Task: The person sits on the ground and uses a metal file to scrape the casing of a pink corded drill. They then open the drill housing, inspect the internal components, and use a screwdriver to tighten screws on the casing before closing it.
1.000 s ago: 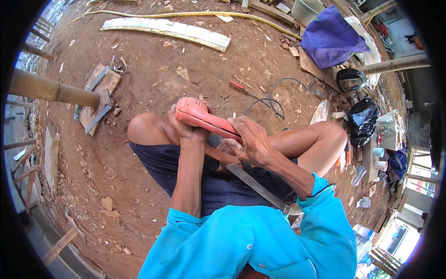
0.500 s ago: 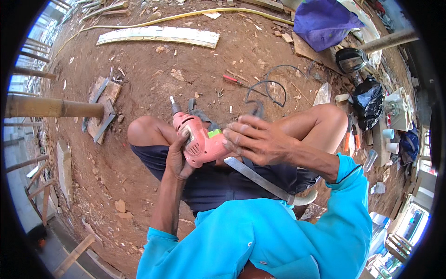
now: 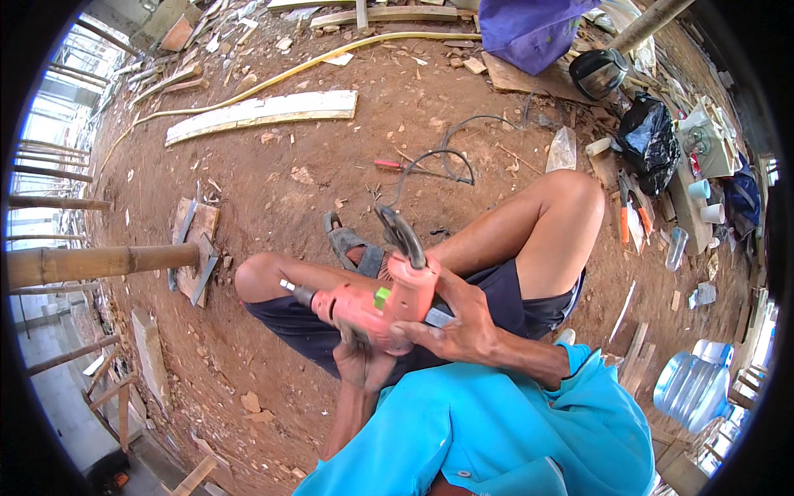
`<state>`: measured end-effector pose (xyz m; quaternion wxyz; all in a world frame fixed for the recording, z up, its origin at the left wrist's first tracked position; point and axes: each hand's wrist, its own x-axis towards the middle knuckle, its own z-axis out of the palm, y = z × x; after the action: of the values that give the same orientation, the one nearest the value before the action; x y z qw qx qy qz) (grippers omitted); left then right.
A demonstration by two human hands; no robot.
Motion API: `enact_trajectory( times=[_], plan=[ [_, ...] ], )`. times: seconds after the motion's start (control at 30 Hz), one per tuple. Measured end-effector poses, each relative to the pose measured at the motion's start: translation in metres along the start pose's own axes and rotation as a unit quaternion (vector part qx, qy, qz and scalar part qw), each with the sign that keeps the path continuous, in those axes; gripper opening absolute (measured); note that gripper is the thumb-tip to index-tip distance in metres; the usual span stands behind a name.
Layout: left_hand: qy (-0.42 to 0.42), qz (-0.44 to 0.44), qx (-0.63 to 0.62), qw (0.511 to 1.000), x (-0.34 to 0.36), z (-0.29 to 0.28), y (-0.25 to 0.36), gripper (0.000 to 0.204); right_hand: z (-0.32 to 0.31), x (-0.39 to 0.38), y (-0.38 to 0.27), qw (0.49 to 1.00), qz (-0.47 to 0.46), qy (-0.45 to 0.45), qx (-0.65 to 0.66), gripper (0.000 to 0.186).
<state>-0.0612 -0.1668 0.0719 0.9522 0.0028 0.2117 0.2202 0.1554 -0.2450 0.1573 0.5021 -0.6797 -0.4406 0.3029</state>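
A pinkish-red electric drill [image 3: 372, 310] with a green trigger lies across my lap between both hands, its chuck and metal bit pointing left. My left hand [image 3: 361, 361] clasps the body from below. At the rear, my right hand [image 3: 465, 324] wraps the drill, thumb pressed on its back end and the other fingers partly hidden behind the handle. The handle points away from me, and a black cord [image 3: 399, 231] loops from its end toward the ground. Beside my right hand shows a short stretch of grey metal blade [image 3: 439, 317], mostly covered.
On the dirt ahead lie a red-handled tool [image 3: 387, 164] and a long white board [image 3: 263, 116]. A bamboo pole [image 3: 99, 264] reaches in from the left by wood scraps. To the right are orange-handled cutters [image 3: 625, 217], a black bag [image 3: 651, 142] and a water jug [image 3: 693, 388].
The drill has turned, its handle swinging to point away from me and its bit more to the left. My right hand has closed around its rear. The view has shifted.
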Motion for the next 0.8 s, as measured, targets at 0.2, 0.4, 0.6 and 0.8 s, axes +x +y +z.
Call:
enact_trajectory(
  times=[0.2,0.4,0.6,0.8],
  plan=[
    [0.099,-0.032,0.218,0.970,-0.049,0.074,-0.027,0.075,-0.025,-0.012,0.017,0.985,-0.110,-0.049,0.121,0.074],
    [0.228,-0.245,0.502,0.797,-0.069,0.080,-0.010,0.044,-0.030,-0.028,0.047,0.986,-0.030,-0.119,0.112,0.065],
    [0.113,0.079,0.690,0.710,-0.003,0.114,-0.011,0.039,-0.031,-0.021,0.064,0.982,-0.026,-0.152,0.108,0.059],
    [0.014,0.063,0.485,0.872,0.030,0.091,-0.025,0.047,-0.021,-0.037,0.050,0.985,0.079,-0.116,0.096,0.052]
  ],
)
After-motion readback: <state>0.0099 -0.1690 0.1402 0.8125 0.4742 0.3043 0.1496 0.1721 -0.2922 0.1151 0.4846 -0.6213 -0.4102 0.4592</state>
